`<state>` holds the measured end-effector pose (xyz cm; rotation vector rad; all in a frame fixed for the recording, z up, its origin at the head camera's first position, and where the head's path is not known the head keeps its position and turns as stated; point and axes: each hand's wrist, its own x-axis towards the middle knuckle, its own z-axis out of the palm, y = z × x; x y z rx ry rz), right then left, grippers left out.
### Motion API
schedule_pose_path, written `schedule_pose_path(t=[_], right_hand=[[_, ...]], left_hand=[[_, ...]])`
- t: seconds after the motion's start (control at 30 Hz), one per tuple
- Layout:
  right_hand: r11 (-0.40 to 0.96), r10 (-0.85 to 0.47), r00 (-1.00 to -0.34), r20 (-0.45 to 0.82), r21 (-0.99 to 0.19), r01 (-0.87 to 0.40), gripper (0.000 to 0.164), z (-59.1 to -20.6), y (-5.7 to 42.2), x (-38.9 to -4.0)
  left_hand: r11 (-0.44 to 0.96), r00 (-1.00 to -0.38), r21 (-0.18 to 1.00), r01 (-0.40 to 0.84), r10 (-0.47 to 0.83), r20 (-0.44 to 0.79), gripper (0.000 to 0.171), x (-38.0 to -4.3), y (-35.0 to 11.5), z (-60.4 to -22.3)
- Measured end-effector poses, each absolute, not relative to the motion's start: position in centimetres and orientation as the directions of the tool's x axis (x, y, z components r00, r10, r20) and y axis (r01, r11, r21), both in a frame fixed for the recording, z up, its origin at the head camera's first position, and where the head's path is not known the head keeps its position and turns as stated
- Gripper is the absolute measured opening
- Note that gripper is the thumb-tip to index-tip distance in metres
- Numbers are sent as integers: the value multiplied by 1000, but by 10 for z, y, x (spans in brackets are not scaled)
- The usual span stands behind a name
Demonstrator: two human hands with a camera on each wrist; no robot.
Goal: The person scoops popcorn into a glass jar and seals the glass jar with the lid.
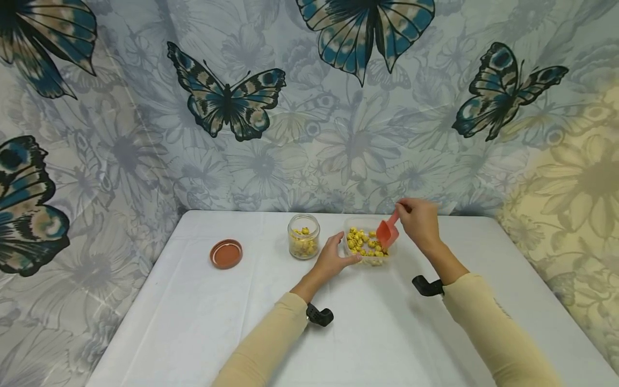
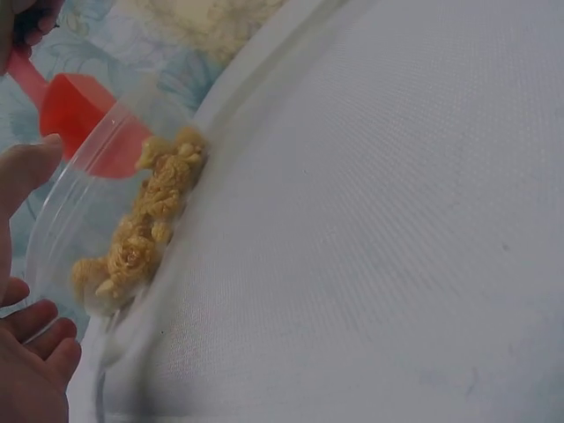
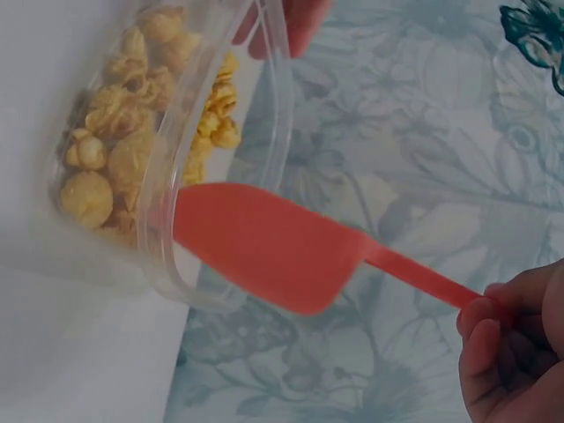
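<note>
A clear plastic container (image 1: 371, 262) of yellow popcorn (image 1: 357, 241) stands toward the back of the table. My left hand (image 1: 333, 257) holds its left end, thumb along the front and fingers at the far side. With my right hand (image 1: 419, 223) I pinch the thin handle of a red scoop (image 1: 387, 233). The scoop slants down over the container's right side, its tip inside the rim beside the popcorn. In the right wrist view the back of the scoop (image 3: 273, 247) faces the camera, the fingertips at the handle's end.
Left of the container stands an open glass jar (image 1: 303, 236) partly filled with popcorn. A reddish-brown lid (image 1: 226, 253) lies farther left on the white tablecloth (image 1: 203, 322). A butterfly-print cloth (image 1: 309, 161) hangs behind the table.
</note>
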<state>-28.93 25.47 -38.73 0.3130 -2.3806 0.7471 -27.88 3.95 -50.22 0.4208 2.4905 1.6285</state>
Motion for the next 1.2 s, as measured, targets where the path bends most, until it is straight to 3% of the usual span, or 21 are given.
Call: schedule_pose_path(t=[0.17,0.27,0.5,0.73,0.9,1.03,1.2], right_hand=[[858,-171,-749,640,-277,-432,13,-390,245,-291],[865,-222,-765,605,-241,-441,13,-391,242,-291],[871,-155,-856,494,-340,-355,20,-387,246,-292],[887,-229,-809,541,-226,-403,16,-390,244,-293],[885,-214,-804,554,-239,-400,14,-393,242,-291],[879,-275,-810,519,-205,-430,14,-395,242,-294],[865,-251,-866,432,-301,-401,21,-393,246,-295]], left_hand=[[381,-954,913,145,300,26,84,-279,40,-500],[370,-955,920,132,296,18,83,-280,41,-499],[414,-952,897,156,304,26,80,-283,42,-499],[441,-953,880,176,302,39,80,-283,44,-498],[458,-948,872,172,317,21,81,-282,46,-498],[454,-955,878,150,298,9,80,-281,44,-499],[449,-953,878,164,303,23,80,-283,44,-498]])
